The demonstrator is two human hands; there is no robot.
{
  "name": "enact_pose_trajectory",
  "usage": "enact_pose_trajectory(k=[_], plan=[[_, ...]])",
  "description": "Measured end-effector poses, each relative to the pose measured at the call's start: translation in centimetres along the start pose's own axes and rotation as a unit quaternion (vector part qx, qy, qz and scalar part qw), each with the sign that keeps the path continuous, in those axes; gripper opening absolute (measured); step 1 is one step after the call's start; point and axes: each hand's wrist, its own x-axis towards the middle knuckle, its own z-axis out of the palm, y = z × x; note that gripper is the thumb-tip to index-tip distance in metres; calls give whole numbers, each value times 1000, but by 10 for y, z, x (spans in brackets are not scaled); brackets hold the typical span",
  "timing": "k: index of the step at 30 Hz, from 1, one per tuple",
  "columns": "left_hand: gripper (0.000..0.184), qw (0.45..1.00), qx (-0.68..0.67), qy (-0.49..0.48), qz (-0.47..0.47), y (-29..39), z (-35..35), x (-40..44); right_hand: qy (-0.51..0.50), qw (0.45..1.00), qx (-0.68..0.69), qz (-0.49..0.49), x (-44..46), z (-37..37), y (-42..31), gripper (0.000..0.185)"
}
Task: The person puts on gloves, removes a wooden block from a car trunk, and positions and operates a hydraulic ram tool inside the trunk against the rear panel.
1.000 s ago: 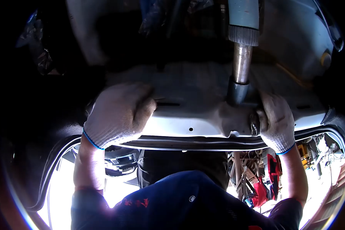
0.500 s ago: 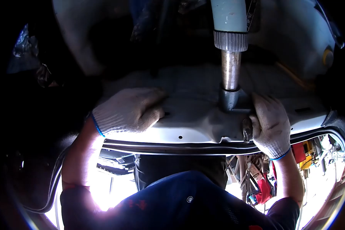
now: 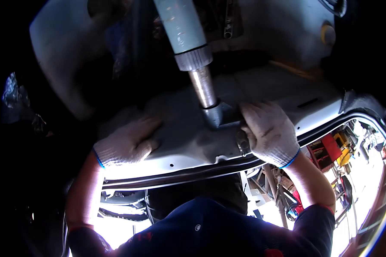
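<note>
A pale blue hydraulic ram (image 3: 181, 26) slants down to the car body panel (image 3: 182, 147), with a ridged metal collar (image 3: 194, 58) and a shiny rod (image 3: 203, 88). The rod ends in a dark angled foot fitting (image 3: 213, 118). My right hand (image 3: 271, 133), in a white knit glove, is closed round the right end of this fitting, which its fingers partly hide. A small metal latch piece (image 3: 242, 143) sticks up beside its thumb. My left hand (image 3: 126, 142), gloved too, lies on the panel to the left, fingers stretched out and holding nothing.
A black rubber seal (image 3: 188, 174) runs along the panel's near edge. Red (image 3: 330, 150) and yellow equipment shows outside at the right. A wrench-like metal tool (image 3: 228, 25) is beyond the ram. Much of the left side is too dark to make out.
The view has turned and shifted, so the ram now appears further left and more slanted. Both hands keep about the same places on the panel and fitting.
</note>
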Motion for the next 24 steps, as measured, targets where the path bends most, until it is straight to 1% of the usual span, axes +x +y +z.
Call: enact_pose_trajectory(k=[3,4,5,6,8,9,10,12,13,14,16,17,18,20,21,22,24], plan=[[59,1000,-12,-12,-26,-4,2,-2,-21,999,-6,29,-3,-5,-4,46],[62,999,9,-38,-21,-1,-3,-1,-32,999,-12,32,-1,-6,-4,46],[64,998,14,-49,-47,1,-3,-1,-50,998,-14,35,2,-9,-5,46],[66,995,17,-59,-73,1,-2,-2,-46,998,0,32,3,-8,-4,45],[67,995,26,-75,-52,-3,0,4,-38,999,-11,5,5,-6,0,42],[62,999,36,-31,-9,-2,2,8,-27,1000,-15,0,9,-9,0,42],[62,999,39,-29,-8,-2,-1,12,-26,1000,-11,6,8,-10,-1,42],[55,999,29,-43,13,5,-5,18,-32,999,2,18,1,-8,-5,42],[46,997,64,-47,-2,11,-7,22,-16,1000,-8,10,1,-7,-5,42],[46,996,68,-50,-4,15,-14,29,2,1000,-19,2,3,-7,-3,42],[42,992,95,-77,-15,20,-22,38,-13,1000,3,18,4,-9,-5,42],[39,994,101,-36,-15,16,-18,43,-5,1000,-2,17,4,-10,-5,42],[39,994,105,-39,-15,14,-16,48,6,1000,-8,13,4,-10,-5,42],[38,995,68,57,-55,14,-15,56,7,1000,3,21,3,-11,-4,41],[37,992,76,68,-73,16,-15,60,6,1000,12,26,2,-12,-4,41],[37,992,83,66,-74,13,-16,62,12,999,16,28,1,-13,-4,41],[35,987,103,124,-20,5,-18,67,29,999,0,27,-1,-15,-5,42]])
